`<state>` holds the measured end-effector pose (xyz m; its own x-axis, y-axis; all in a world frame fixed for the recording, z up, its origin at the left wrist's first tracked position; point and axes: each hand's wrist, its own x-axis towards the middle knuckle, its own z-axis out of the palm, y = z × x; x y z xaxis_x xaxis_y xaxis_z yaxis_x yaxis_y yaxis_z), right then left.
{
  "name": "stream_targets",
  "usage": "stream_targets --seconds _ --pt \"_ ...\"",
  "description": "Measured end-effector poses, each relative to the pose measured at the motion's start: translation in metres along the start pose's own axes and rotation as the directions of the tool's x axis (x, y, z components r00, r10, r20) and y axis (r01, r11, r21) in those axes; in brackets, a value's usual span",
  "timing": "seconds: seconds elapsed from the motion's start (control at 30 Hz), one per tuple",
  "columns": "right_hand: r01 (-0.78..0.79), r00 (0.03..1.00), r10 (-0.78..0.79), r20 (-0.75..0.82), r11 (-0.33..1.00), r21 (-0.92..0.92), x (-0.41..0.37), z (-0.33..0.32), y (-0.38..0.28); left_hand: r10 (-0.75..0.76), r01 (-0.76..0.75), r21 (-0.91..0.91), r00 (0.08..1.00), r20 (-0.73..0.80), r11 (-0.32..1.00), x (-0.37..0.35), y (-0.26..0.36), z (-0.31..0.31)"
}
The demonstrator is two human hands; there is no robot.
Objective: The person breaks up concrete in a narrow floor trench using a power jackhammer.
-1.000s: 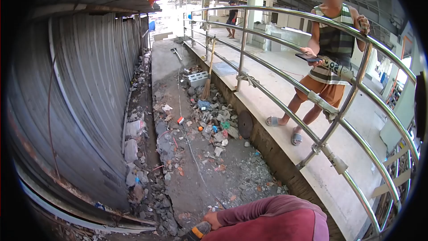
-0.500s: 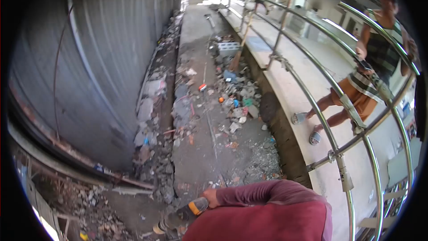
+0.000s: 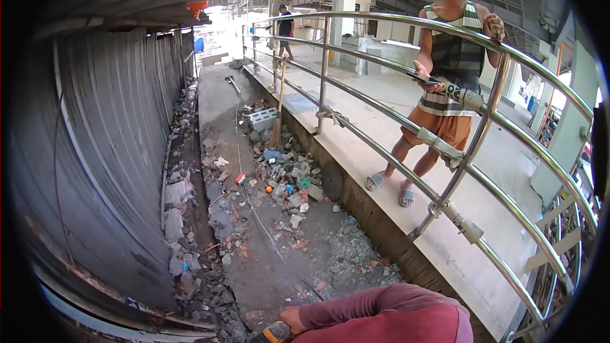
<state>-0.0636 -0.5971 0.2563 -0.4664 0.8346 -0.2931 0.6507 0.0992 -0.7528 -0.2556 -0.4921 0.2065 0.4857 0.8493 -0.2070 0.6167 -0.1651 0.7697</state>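
Observation:
My right hand (image 3: 293,319) is low in the view, at the end of a mauve sleeve (image 3: 346,308) that reaches in from the right. Its fingers are closed at a yellow-and-black object (image 3: 276,331), perhaps a power tool, mostly cut off by the bottom edge. Red cloth (image 3: 406,325) of my clothing fills the bottom beside the arm. Broken concrete and grit (image 3: 368,241) cover the ground ahead of the hand. A thin pale cord (image 3: 262,223) runs along the ground past a red-and-white piece (image 3: 241,178). My left hand is out of view.
A corrugated metal wall (image 3: 114,146) lines the left. Along the right runs a raised ledge (image 3: 394,219) with a steel railing (image 3: 381,62). Behind it a person (image 3: 454,57) holds a phone (image 3: 427,79). A broom (image 3: 278,111) stands by a hollow block (image 3: 262,118); a hammer (image 3: 234,84) lies farther off.
My view has tilted up and turned right, showing more of the railing and person. The person's hand now rests on the top rail. My right hand and the yellow-and-black object appear lower.

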Motion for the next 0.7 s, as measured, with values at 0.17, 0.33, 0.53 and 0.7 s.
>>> stream_targets --seconds 0.17,0.33,0.53,0.7 --pt "0.01 0.975 -0.035 -0.217 0.993 -0.117 0.003 0.031 0.062 0.055 -0.056 -0.01 0.998 -0.014 0.998 0.024 0.037 0.001" --pt "-0.053 0.978 0.04 -0.204 0.997 -0.057 -0.014 -0.005 0.081 0.062 -0.062 -0.007 0.998 -0.019 0.998 0.05 0.064 0.004" --pt "-0.134 0.957 0.131 -0.258 0.991 0.005 -0.029 -0.046 0.105 0.041 -0.041 0.003 0.999 -0.006 0.999 0.076 0.081 0.012" --pt "-0.15 0.941 0.156 -0.301 0.988 0.044 -0.039 -0.053 0.117 0.039 -0.039 0.001 0.999 0.001 0.999 0.09 0.091 0.017"
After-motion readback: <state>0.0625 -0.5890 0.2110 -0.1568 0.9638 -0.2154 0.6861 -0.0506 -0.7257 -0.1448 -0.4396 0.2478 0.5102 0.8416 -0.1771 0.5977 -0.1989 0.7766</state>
